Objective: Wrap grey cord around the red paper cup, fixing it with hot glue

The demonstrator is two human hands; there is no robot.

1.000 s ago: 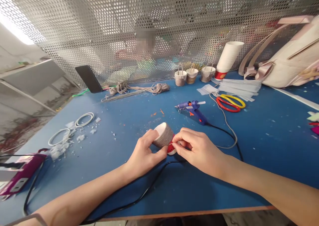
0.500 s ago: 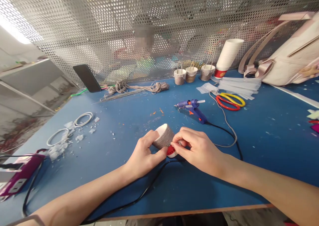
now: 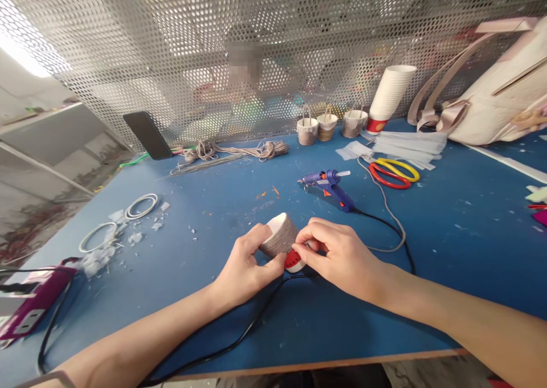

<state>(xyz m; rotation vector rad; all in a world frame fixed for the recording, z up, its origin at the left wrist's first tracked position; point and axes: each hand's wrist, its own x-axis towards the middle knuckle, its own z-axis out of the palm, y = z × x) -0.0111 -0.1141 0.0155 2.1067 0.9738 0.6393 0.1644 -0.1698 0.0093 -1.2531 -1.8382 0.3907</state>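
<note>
A paper cup (image 3: 281, 237), wrapped in grey cord over most of its side, lies tilted with its white mouth to the upper left and a red printed band bare near its base. My left hand (image 3: 252, 262) grips it from the left, thumb along the lower side. At the band's upper edge, the fingertips of my right hand (image 3: 333, 251) are pinched together, seemingly on the grey cord (image 3: 387, 205), which runs from beyond that hand toward the scissors (image 3: 391, 174). Behind the cup rests a blue glue gun (image 3: 329, 186), its nozzle pointing left.
Three small cord-wrapped cups (image 3: 327, 127), a stack of paper cups (image 3: 390, 97), glue sticks (image 3: 410, 146) and a pale bag (image 3: 499, 97) stand or lie at the back. A phone (image 3: 147, 134), cord bundles (image 3: 269, 148), white rings (image 3: 141, 205) and a purple power strip (image 3: 36, 302) are leftward.
The view has shifted very slightly. Both hands keep their hold, and the cup has barely moved between them.
</note>
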